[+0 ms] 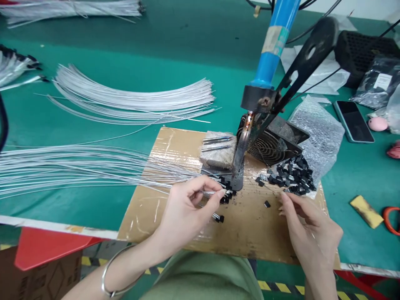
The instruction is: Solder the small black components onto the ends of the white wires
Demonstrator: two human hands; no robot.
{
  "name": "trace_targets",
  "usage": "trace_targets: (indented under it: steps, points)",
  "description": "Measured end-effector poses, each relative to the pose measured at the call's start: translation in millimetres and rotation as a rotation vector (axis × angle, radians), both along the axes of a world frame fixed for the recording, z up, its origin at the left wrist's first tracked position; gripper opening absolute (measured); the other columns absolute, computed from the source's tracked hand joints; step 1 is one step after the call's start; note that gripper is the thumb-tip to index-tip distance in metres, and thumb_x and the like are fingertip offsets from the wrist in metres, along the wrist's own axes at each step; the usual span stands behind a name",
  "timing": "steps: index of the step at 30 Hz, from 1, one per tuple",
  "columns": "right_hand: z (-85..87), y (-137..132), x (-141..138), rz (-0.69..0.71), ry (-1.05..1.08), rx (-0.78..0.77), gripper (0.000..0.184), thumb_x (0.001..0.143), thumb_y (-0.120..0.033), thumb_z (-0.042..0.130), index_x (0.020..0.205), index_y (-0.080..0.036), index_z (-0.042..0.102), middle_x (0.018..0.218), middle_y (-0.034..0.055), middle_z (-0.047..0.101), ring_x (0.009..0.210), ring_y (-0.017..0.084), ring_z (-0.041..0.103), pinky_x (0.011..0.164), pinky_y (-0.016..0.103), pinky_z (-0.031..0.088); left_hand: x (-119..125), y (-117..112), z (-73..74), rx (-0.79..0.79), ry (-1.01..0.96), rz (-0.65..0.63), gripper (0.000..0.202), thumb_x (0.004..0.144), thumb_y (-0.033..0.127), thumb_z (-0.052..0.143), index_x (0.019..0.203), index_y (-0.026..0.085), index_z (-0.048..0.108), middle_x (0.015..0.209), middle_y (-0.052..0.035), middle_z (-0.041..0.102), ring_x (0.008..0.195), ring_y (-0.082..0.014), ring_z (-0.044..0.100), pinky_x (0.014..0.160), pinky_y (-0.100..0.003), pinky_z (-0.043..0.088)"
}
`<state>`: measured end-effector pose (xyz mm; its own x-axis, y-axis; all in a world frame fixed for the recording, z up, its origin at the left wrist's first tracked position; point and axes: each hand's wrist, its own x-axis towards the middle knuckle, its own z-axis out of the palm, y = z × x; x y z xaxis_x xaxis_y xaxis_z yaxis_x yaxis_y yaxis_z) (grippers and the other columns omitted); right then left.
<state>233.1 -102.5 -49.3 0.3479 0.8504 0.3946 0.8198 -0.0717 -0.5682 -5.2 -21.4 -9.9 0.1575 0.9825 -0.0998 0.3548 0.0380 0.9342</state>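
Note:
My left hand (190,208) is closed in a pinch on a thin white wire near its end, left of the upright iron's bent tip. Beneath and behind the fingers lie other wire ends with black connectors (230,196) on them. The long white wires (93,162) run off to the left. My right hand (308,225) has its thumb and forefinger pressed together beside a pile of small black connectors (293,175); what they hold, if anything, is too small to tell. One loose black connector (266,203) rests on the cardboard (250,233) between my hands.
A blue-handled soldering iron (268,62) hangs in a black stand, tip downward, beside a pale block (218,154) and a black fan (265,146). Another wire bundle (137,98) lies behind. At right are a phone (353,121), a yellow sponge (366,211) and orange handles (389,221).

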Motion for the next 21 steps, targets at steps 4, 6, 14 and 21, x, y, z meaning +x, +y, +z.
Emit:
trace_targets:
  steps: [4,6,14,21]
  points:
    - [-1.9,0,4,0.088,0.086,-0.042,0.012,0.097,-0.032,0.080,0.095,-0.021,0.081,0.080,0.0006,0.076,0.060,0.013,0.066,0.057,0.024,0.056,0,2,1.5,-0.015,-0.004,-0.004,0.016,0.082,0.027,0.070,0.072,0.016,0.077,0.060,-0.0003,0.068,0.047,-0.0081,0.031,0.045,-0.022,0.025]
    - [-1.6,2,3,0.195,0.092,-0.078,0.012,0.096,-0.032,0.079,0.091,-0.021,0.079,0.077,-0.0002,0.071,0.059,0.012,0.061,0.053,0.023,0.053,0,2,1.7,-0.034,-0.007,-0.008,0.015,0.082,0.027,0.070,0.073,0.016,0.077,0.060,0.0005,0.066,0.047,-0.0080,0.029,0.045,-0.023,0.023]
    - [-0.9,-7,-8,0.155,0.198,-0.139,0.011,0.097,-0.034,0.077,0.091,-0.024,0.078,0.081,-0.0010,0.075,0.062,0.012,0.068,0.060,0.021,0.059,-3,1,2.2,-0.101,0.013,-0.063,0.019,0.083,0.031,0.069,0.073,0.017,0.076,0.058,0.0009,0.061,0.049,-0.0092,0.026,0.047,-0.026,0.019]
    - [12.4,4,-37,0.053,0.631,-0.047,0.004,0.088,-0.027,0.087,0.087,-0.031,0.087,0.090,-0.0002,0.084,0.074,0.013,0.080,0.068,0.017,0.066,-4,2,6.8,-0.161,-0.057,-0.100,0.018,0.083,0.032,0.069,0.073,0.018,0.075,0.078,-0.0089,0.080,0.060,-0.0157,0.058,0.053,-0.027,0.033]
